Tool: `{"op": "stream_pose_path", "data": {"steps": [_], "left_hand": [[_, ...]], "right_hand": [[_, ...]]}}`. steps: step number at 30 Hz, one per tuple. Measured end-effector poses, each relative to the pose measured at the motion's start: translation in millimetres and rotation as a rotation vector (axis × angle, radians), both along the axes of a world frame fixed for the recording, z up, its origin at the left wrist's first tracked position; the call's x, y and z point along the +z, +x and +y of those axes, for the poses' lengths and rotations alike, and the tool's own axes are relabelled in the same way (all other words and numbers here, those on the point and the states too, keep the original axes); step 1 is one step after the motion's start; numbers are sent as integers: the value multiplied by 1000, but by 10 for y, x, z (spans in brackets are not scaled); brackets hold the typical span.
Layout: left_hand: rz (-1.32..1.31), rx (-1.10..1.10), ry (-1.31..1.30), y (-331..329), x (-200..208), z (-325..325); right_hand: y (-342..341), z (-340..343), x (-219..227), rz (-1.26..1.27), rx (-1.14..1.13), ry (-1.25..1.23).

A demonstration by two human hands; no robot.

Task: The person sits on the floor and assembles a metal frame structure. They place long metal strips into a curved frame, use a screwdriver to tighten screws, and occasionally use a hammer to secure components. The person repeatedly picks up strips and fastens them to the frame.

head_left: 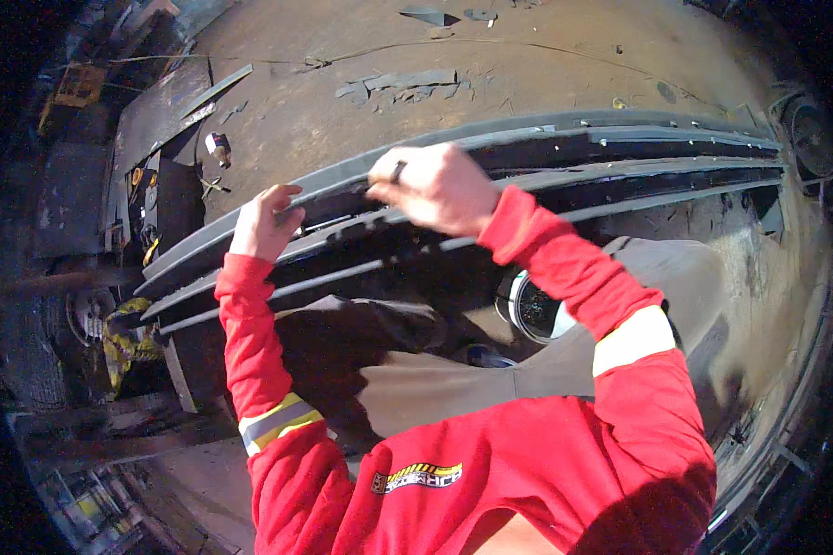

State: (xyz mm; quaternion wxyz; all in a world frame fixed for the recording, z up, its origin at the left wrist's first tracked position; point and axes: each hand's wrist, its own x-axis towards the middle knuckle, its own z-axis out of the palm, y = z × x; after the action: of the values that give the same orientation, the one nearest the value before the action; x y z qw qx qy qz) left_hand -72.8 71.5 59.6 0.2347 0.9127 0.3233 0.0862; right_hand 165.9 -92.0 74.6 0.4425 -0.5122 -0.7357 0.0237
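Observation:
A long, dark frame of several parallel metal rails point(342, 264) runs across in front of me, above my legs. My left hand point(265, 223) is over its far edge at the left. Thumb and forefinger there curl toward each other with a gap between them, and I see nothing in it. Farther right, my right hand point(440, 185) is over the rails with its fingers curled in and pressed together. A dark ring point(398, 170) is on one finger. Whatever those fingers may hold is hidden from view.
Torn grey scraps point(412, 83) lie on the dirt-brown floor point(546, 65) beyond the frame. A thin cable point(407, 44) crosses it. A small white bottle point(217, 146) is at the left. Yellow cloth point(125, 342) hangs by the frame's left end. A shoe point(535, 307) shows below the rails.

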Motion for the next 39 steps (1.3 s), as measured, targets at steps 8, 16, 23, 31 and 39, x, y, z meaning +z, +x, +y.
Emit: {"op": "stream_pose_path", "data": {"steps": [8, 16, 23, 31, 39], "left_hand": [[-435, 7, -506, -566, 297, -1644], [-832, 194, -560, -823, -257, -2574], [-1617, 484, -513, -1657, 903, -2305], [-648, 1312, -72, -2656, -298, -1980], [-485, 1197, -444, -2654, -2835, -2392]], "right_hand": [[-2015, -801, 813, -82, 364, 150], [-2425, -711, 1121, 853, 527, 147], [160, -104, -429, -26, -621, -559], [123, 304, -1099, -4, -682, -989], [-214, 407, -1443, -204, -837, -641]]}}
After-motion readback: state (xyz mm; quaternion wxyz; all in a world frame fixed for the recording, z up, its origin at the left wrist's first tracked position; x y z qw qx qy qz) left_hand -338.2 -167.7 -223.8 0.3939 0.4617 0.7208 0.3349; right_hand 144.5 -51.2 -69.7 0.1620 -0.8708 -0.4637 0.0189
